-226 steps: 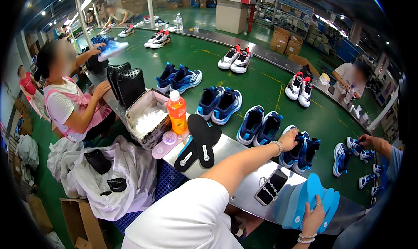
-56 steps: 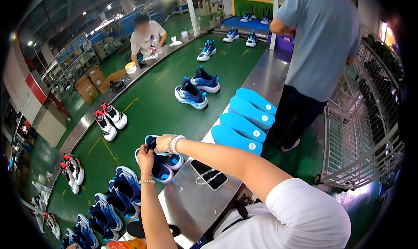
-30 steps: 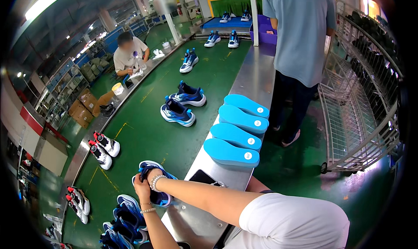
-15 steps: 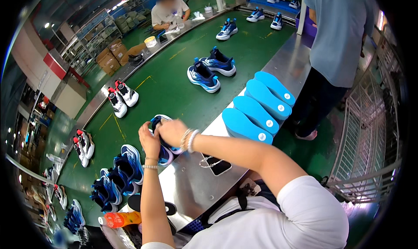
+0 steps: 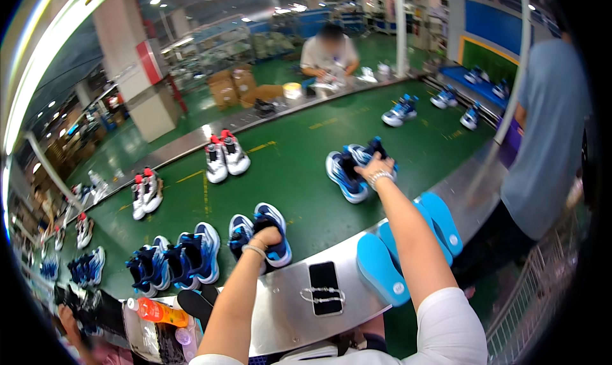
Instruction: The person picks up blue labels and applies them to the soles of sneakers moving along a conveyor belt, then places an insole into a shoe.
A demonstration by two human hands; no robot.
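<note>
Beside the table's near edge stands a pair of blue-and-white sneakers. My left hand (image 5: pixel 266 239) is closed at the collar of the right sneaker (image 5: pixel 275 218), its fingertips hidden inside the opening. The left sneaker (image 5: pixel 240 228) of this pair stands close beside it. My right hand (image 5: pixel 377 167) stretches out to another blue pair farther up the table. Its thumb and fingers are spread over the rear sneaker (image 5: pixel 361 152), touching it around the collar. The front sneaker (image 5: pixel 347 181) of that pair is just left of the hand.
Several light-blue insoles (image 5: pixel 377 263) lie under my right forearm. A phone (image 5: pixel 326 287) with a beaded strap rests on the metal edge. More blue sneakers (image 5: pixel 199 253) stand left, red-and-white pairs (image 5: pixel 226 157) farther back. An orange drink bottle (image 5: pixel 159 311) lies lower left. Two people are nearby.
The view has swung toward the left and up. My right hand has left the near sneakers and reached out to the farther pair; my left hand stays at the near pair.
</note>
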